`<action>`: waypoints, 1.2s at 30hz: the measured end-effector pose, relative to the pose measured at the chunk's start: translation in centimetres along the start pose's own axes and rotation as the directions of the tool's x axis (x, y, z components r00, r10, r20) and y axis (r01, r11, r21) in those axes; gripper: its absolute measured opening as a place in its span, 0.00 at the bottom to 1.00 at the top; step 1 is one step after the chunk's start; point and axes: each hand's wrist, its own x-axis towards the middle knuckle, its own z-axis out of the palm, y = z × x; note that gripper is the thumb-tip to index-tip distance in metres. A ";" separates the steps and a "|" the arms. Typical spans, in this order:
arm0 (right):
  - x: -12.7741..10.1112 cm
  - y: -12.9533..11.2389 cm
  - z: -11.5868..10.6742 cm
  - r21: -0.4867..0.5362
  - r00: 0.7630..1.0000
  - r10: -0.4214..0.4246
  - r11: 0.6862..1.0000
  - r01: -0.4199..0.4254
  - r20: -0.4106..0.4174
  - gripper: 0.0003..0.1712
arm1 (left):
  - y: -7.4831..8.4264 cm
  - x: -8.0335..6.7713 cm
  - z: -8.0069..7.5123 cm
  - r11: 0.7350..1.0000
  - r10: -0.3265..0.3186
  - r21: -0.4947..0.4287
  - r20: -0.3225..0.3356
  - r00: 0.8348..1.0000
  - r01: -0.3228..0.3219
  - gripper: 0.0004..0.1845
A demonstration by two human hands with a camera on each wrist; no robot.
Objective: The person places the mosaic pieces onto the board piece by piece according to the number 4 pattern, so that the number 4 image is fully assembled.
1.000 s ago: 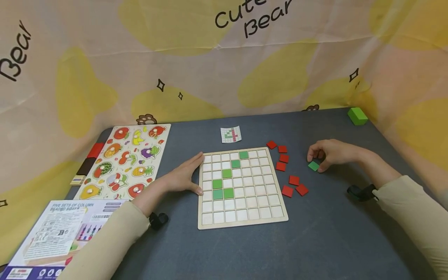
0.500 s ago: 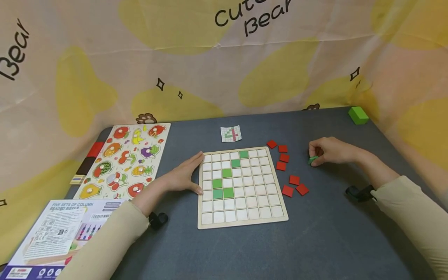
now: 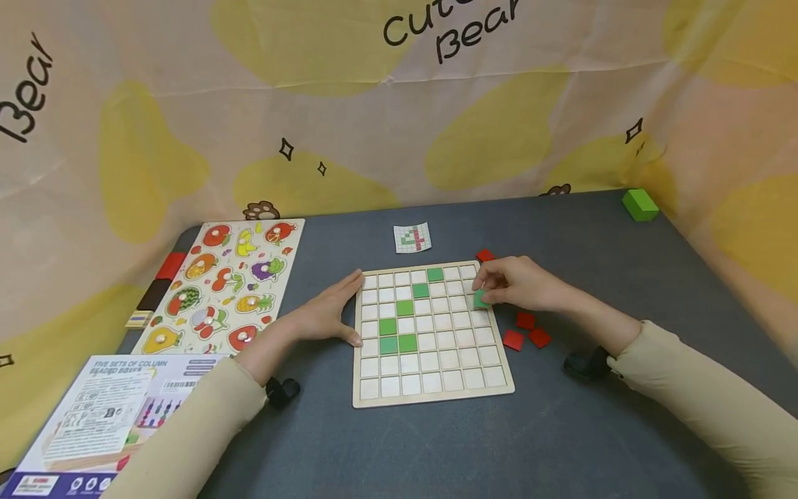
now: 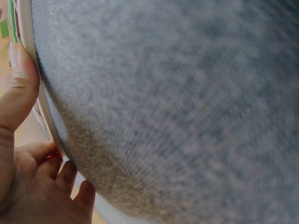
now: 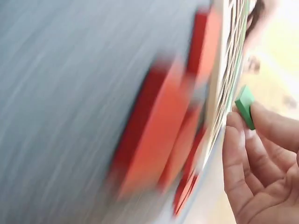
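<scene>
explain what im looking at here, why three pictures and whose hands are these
There is no machine here: a person wears three cameras. The wide picture comes from the head camera, looking down at a grey table. The other two come from cameras on the wrists, so they are very close and blurry.

On the table lies a wooden grid board with several green tiles already set in it. The left hand rests flat against the board's left edge. The right hand pinches a green tile over the board's right side; the right wrist view shows that tile between the fingertips.

Loose red tiles lie right of the board. A small pattern card lies behind it, a fruit puzzle to the left, and a green block in the far corner.
</scene>
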 end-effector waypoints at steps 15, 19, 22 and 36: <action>2.6 -6.3 5.8 -0.003 0.989 -0.123 0.992 0.124 0.080 0.08 | 0.0 -0.1 0.0 1.000 0.002 -0.002 -0.008 1.000 -0.002 0.64; 2.6 -6.4 6.4 -0.018 0.989 -0.127 0.992 0.128 0.070 0.07 | 0.1 -0.2 -0.1 1.000 -0.007 -0.006 -0.009 1.000 0.007 0.64; 2.5 -6.5 6.6 -0.028 0.989 -0.134 0.990 0.136 0.060 0.07 | 0.1 -0.2 -0.2 1.000 -0.008 -0.009 -0.008 1.000 0.008 0.64; 3.1 -4.0 3.7 -0.144 0.993 -0.114 0.984 0.108 -0.034 0.10 | 0.2 -0.3 -0.1 1.000 -0.002 0.000 -0.010 1.000 0.002 0.64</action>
